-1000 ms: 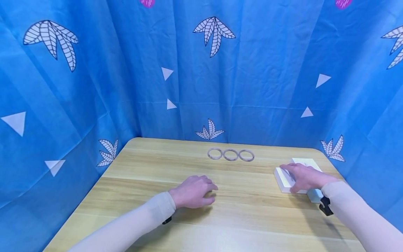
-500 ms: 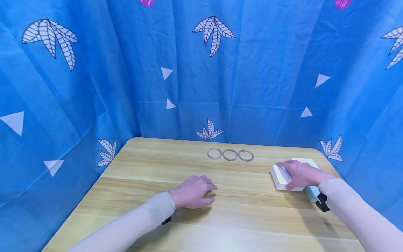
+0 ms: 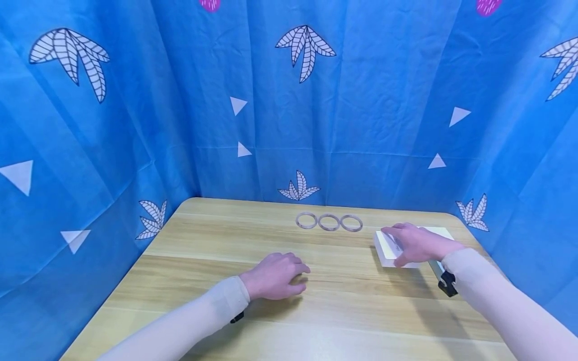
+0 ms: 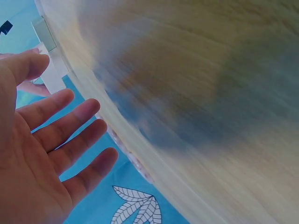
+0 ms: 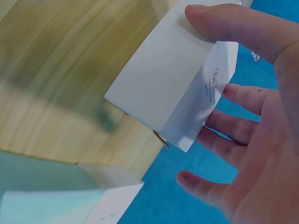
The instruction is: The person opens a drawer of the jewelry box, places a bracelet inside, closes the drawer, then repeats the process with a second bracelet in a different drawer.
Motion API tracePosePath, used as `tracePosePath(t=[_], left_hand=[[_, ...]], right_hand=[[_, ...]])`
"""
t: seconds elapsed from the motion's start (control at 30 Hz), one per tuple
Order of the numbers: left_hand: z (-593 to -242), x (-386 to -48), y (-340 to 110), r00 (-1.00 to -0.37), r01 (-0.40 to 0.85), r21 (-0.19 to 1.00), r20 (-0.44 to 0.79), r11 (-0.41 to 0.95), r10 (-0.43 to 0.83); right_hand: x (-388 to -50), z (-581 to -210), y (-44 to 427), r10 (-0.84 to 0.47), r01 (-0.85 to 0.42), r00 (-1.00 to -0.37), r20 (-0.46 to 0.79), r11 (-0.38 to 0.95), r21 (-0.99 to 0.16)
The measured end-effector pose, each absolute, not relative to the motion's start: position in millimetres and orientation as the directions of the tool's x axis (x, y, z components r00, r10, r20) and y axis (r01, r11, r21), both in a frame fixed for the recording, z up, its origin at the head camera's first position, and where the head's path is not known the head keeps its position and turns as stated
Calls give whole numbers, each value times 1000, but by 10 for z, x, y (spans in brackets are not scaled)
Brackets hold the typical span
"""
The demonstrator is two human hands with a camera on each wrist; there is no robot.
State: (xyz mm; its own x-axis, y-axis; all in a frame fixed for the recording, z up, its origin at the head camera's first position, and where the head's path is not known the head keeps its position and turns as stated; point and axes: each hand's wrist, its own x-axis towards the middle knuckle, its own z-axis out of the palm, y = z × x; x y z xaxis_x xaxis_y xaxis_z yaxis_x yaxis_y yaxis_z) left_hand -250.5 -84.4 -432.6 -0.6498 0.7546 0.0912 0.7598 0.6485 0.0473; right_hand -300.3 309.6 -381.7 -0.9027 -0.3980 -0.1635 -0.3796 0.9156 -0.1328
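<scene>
My right hand [image 3: 417, 244] grips a small white box [image 3: 384, 252] at the right of the table. In the right wrist view the thumb lies on one face of this white box [image 5: 149, 70], with fingers on the opposite side; dark lettering marks a narrower face. Close behind that hand stands a second, pale box [image 3: 440, 232], whose light blue-green side shows in the right wrist view; the arm partly hides it. My left hand [image 3: 276, 276] is at the middle of the table, fingers loosely bent and palm facing inward, holding nothing.
Three thin greyish-purple rings [image 3: 329, 222] lie in a row near the far edge of the wooden table [image 3: 217, 235]. A blue curtain [image 3: 379, 100] with white leaf prints hangs around the back and sides.
My right hand has moved left with the white box, away from the pale box, which stays in place. The left hand has stayed still.
</scene>
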Motion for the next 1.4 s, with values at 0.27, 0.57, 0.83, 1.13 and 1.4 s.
tracePosePath(t=[0.27,0.57,0.83,1.13,1.4], left_hand=[[-4330,-2493,-867,-658,752,32,84,658,748],[-4321,-2485,-887,-664,748,54,84,662,743],[-4312,-2472,-892,-665,747,74,77,661,743],[-4275,-2488,-897,-679,734,80,68,675,731],[-4264,-2488,-909,-679,734,76,64,675,731]], right_hand=[[-3021,-3753,2860,-420,-406,-892,-168,907,-116],[-3021,-3723,2568,-442,-430,-881,-170,897,-101],[-3023,-3738,2336,-496,-490,-854,-158,868,-79],[-3052,-3751,2075,-544,-541,-829,-129,839,-61],[-3097,-3820,1852,-551,-551,-825,-127,834,-42]])
